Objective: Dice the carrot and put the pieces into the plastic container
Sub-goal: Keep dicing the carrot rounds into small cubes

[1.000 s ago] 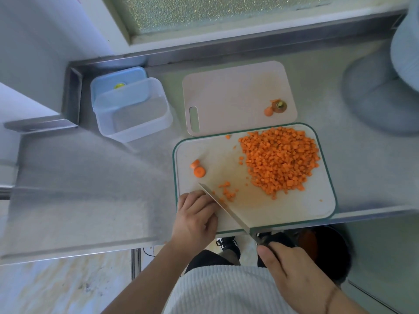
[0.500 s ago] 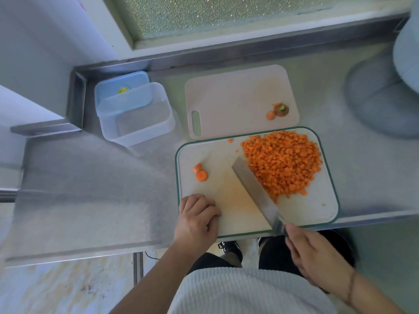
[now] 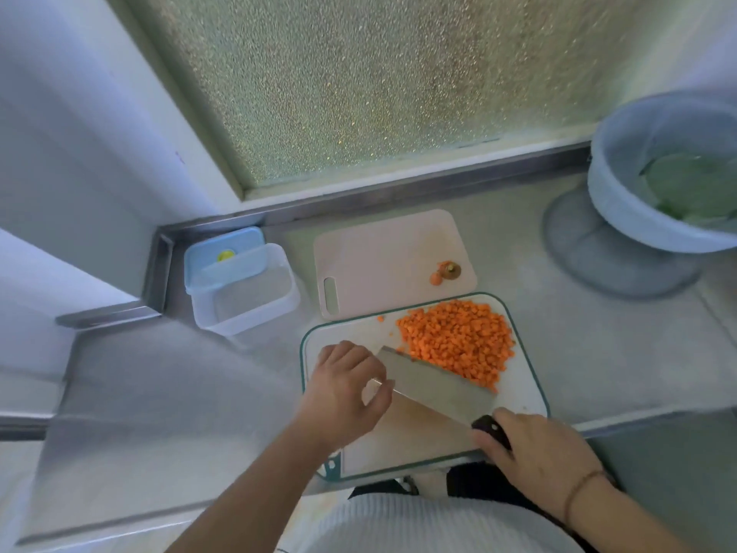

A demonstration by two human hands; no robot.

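A steel counter (image 3: 167, 397) fills the view, backed by a frosted window pane (image 3: 379, 85) at twelve o'clock. A pale blue basin (image 3: 622, 201) holding green leaves is seen at two o'clock. Near the centre a green-rimmed cutting board (image 3: 530, 393) is laid, with a plain pinkish board (image 3: 383, 257) touching its far edge at twelve o'clock; two carrot ends (image 3: 446, 272) rest on that second board. The plastic container (image 3: 247, 289) stands at ten o'clock from the green-rimmed board, well apart from it, resting against a blue lid (image 3: 225, 249); no pieces are seen inside it. A broad cleaver (image 3: 434, 383) is laid nearly flat on the board, its far edge against the heap of diced carrot (image 3: 458, 343), which occupies the board's one o'clock part. The dark handle is gripped by the right hand (image 3: 542, 453) at five o'clock. The left hand (image 3: 347, 393) hovers at nine o'clock of the blade, thumb and fingers loosely curved, nothing held.
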